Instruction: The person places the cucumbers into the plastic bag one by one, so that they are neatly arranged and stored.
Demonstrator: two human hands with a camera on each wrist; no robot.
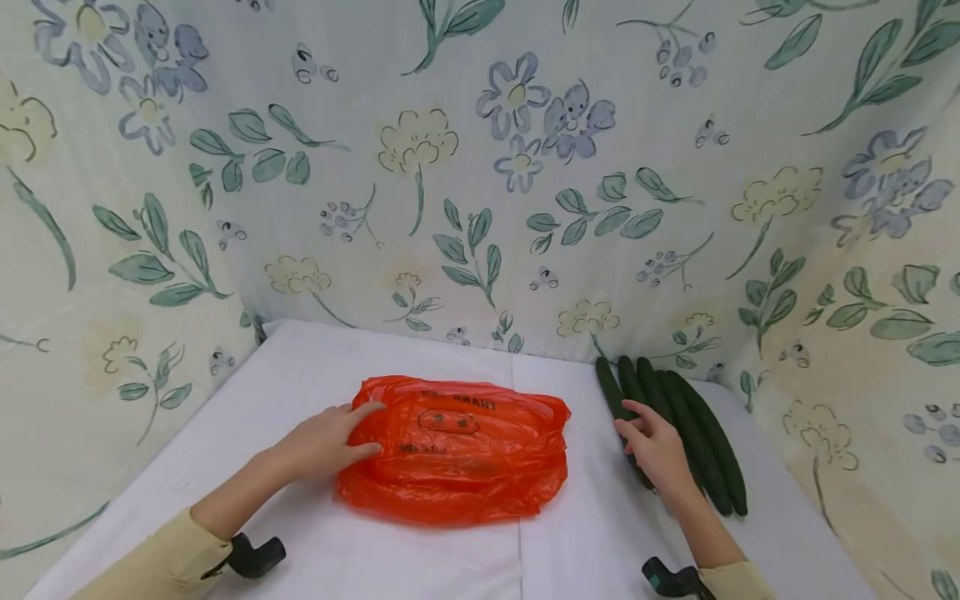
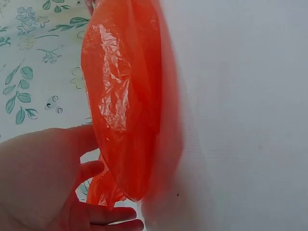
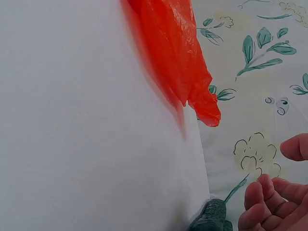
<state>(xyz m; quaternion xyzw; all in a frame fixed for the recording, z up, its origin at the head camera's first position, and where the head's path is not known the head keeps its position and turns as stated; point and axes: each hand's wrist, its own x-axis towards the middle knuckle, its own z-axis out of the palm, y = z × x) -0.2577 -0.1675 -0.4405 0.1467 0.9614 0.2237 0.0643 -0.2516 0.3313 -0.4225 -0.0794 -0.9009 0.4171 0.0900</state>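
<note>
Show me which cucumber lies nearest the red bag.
The leftmost cucumber in the head view; the other cucumbers all lie to its right, farther from the red bag.

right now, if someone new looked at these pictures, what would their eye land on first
Probably the bright red plastic bag, near the middle of the white tabletop, with the left hand at its left end. Next would come the dark green cucumbers side by side to the right, the right hand over them. Behind everything hangs flowered fabric.
</note>
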